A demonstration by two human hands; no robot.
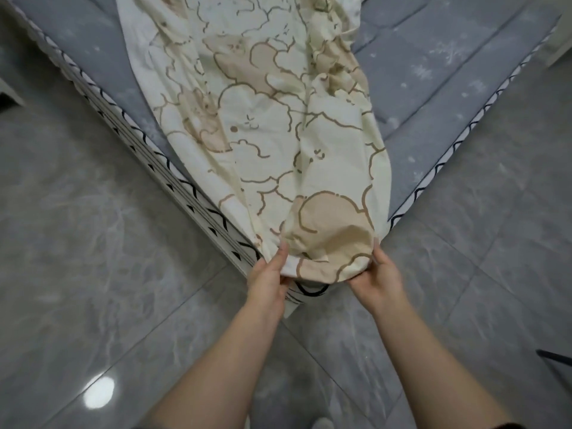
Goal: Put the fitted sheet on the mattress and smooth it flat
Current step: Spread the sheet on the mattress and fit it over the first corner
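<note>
At the near corner of the grey quilted mattress, left hand and right hand each pinch the cream cloud-print fitted sheet, apparently ready to hook its hem over that corner.

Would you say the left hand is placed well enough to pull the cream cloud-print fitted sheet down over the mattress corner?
Probably yes: the left hand already grips the cream cloud-print fitted sheet at the grey mattress corner, with nothing in the way below.
</note>
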